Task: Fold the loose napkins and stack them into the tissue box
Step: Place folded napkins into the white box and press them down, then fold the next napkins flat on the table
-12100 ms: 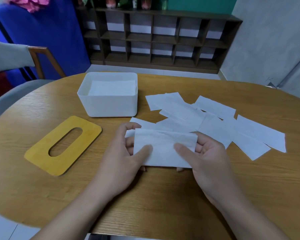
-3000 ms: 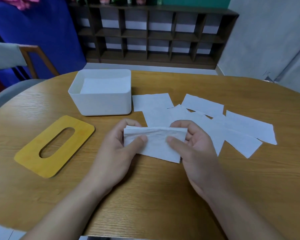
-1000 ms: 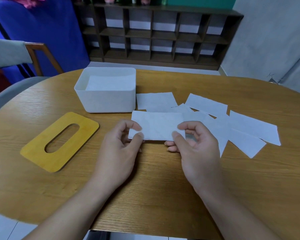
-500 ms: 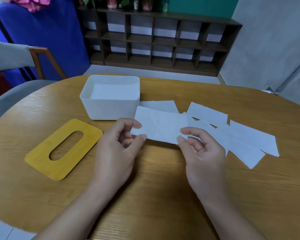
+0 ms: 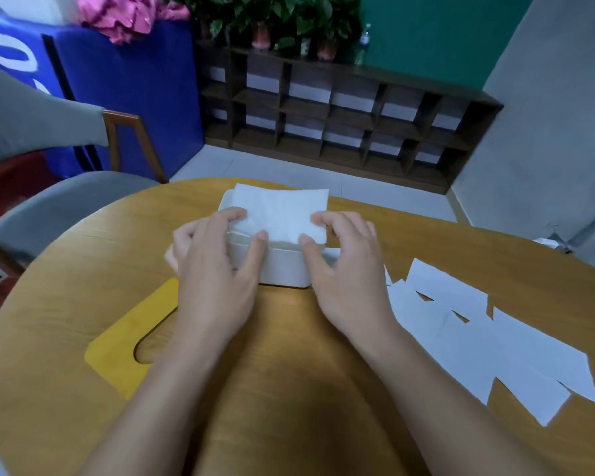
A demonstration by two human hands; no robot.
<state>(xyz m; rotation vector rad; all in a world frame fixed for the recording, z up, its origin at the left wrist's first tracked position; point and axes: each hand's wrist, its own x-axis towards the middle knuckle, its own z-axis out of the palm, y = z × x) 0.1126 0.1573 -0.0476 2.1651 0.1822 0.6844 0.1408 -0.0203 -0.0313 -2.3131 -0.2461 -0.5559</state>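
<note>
Only partial white characters, unreadable, on the blue cloth (image 5: 124,84).

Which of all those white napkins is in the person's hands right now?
The folded napkin over the white tissue box, pinched by both hands; the others lie flat, untouched.

A plain white folded paper napkin (image 5: 282,211) sits over the white plastic tissue box (image 5: 282,266), the two nearly one shade. Beneath them the oval wooden counter (image 5: 426,235) shows a warm honey-brown with fine darker grain lines. A mustard-yellow flat lid with an oval slot (image 5: 124,352) lies at the left. At the right, loose white paper napkins (image 5: 495,341) overlap, unpatterned. Behind, a dark brown wooden cubby shelf (image 5: 340,111) stands against a deep teal-green wall (image 5: 426,36), with green leafy plants in reddish-pink pots (image 5: 272,18) on top. A royal-blue cloth with white lettering (image 5: 124,87) carries crumpled bright pink fabric (image 5: 128,15); the padded chair (image 5: 42,132) is grey with brown wooden framing.
</note>
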